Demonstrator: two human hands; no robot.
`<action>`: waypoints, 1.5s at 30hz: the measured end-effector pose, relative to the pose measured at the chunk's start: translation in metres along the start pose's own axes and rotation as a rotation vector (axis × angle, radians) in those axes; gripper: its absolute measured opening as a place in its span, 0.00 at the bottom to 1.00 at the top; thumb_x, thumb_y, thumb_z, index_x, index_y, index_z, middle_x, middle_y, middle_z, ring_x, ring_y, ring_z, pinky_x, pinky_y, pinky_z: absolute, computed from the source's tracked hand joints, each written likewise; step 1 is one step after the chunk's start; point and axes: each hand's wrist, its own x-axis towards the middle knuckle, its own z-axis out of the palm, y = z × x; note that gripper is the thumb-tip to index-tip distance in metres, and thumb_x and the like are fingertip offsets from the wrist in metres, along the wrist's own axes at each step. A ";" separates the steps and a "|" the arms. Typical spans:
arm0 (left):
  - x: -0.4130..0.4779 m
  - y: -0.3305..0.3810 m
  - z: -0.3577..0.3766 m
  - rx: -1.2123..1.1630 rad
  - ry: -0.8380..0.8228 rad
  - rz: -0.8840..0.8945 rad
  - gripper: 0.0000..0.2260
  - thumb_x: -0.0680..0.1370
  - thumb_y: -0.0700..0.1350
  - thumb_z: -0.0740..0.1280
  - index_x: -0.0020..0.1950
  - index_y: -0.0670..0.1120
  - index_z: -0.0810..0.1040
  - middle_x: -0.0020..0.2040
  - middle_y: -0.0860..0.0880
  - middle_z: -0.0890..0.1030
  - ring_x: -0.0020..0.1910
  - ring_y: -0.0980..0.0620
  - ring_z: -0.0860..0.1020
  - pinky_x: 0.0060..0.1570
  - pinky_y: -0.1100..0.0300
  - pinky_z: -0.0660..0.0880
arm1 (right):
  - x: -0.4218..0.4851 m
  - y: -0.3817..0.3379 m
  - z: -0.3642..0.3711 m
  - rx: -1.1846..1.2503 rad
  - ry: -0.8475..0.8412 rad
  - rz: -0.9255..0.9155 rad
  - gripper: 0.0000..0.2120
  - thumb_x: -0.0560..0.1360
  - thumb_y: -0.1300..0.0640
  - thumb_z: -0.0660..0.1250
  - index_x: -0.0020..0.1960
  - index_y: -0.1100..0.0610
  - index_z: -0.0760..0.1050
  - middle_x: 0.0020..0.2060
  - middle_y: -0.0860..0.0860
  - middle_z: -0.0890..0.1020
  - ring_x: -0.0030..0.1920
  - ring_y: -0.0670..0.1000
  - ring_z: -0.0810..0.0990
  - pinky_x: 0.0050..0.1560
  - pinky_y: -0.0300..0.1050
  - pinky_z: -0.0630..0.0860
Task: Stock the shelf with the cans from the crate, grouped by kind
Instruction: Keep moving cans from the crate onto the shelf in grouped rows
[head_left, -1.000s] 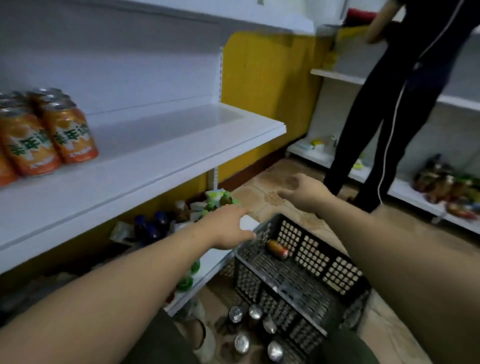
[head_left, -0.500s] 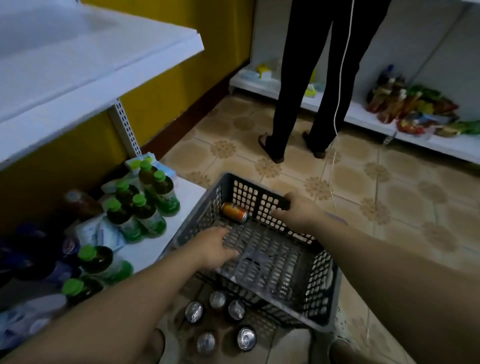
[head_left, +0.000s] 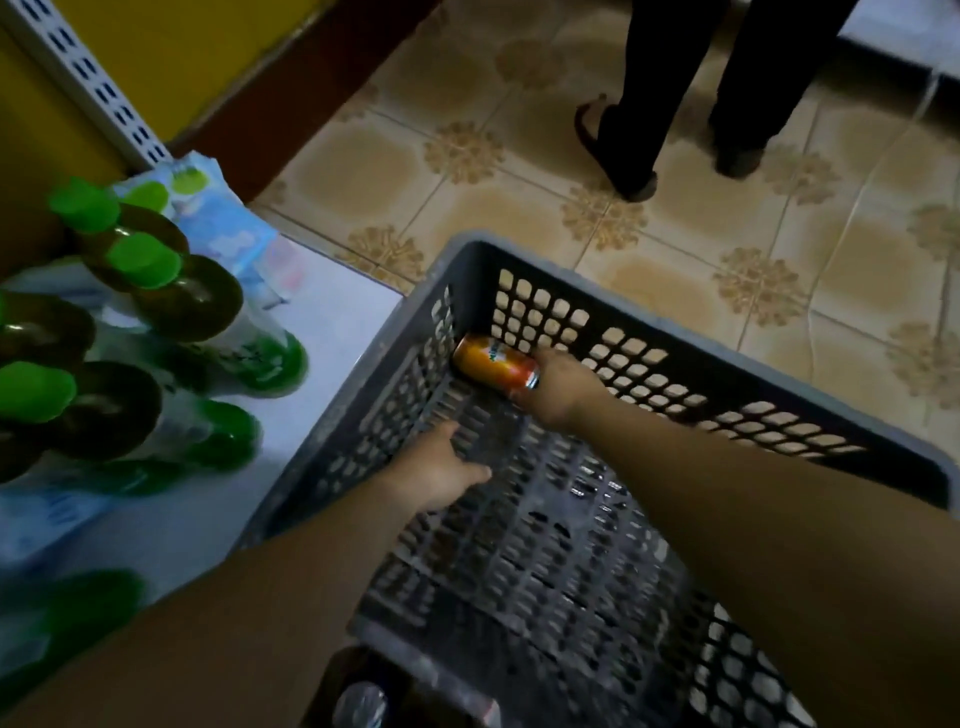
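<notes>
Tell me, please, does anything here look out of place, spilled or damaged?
The orange can lies on its side in the far corner of the grey crate, not upright; the right hand grips its end. Nothing looks spilled or damaged.

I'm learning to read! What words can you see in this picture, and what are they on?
No text can be read here.
Orange can: dark lettering, too blurred to read.
Green-capped bottles: labels too blurred to read.
Blue and white packets: print too blurred to read.
</notes>
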 end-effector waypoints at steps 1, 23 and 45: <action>0.016 -0.002 0.000 -0.011 -0.009 -0.009 0.31 0.74 0.50 0.71 0.74 0.48 0.63 0.69 0.50 0.72 0.62 0.50 0.73 0.60 0.58 0.71 | 0.018 0.003 0.010 -0.012 0.007 -0.005 0.28 0.76 0.50 0.68 0.72 0.54 0.64 0.65 0.57 0.72 0.63 0.58 0.73 0.64 0.54 0.71; -0.030 0.013 -0.024 -0.953 0.057 0.036 0.23 0.77 0.56 0.64 0.70 0.55 0.63 0.65 0.48 0.74 0.58 0.46 0.76 0.48 0.48 0.77 | -0.098 -0.018 0.060 0.735 0.236 0.011 0.36 0.68 0.53 0.77 0.71 0.53 0.65 0.57 0.45 0.71 0.59 0.46 0.73 0.53 0.35 0.70; -0.541 -0.028 -0.164 -0.858 0.502 0.801 0.09 0.78 0.39 0.64 0.55 0.52 0.71 0.45 0.51 0.78 0.40 0.54 0.77 0.40 0.55 0.74 | -0.486 -0.222 -0.075 0.737 0.338 -0.854 0.29 0.63 0.51 0.76 0.60 0.42 0.67 0.51 0.40 0.76 0.49 0.40 0.78 0.50 0.40 0.75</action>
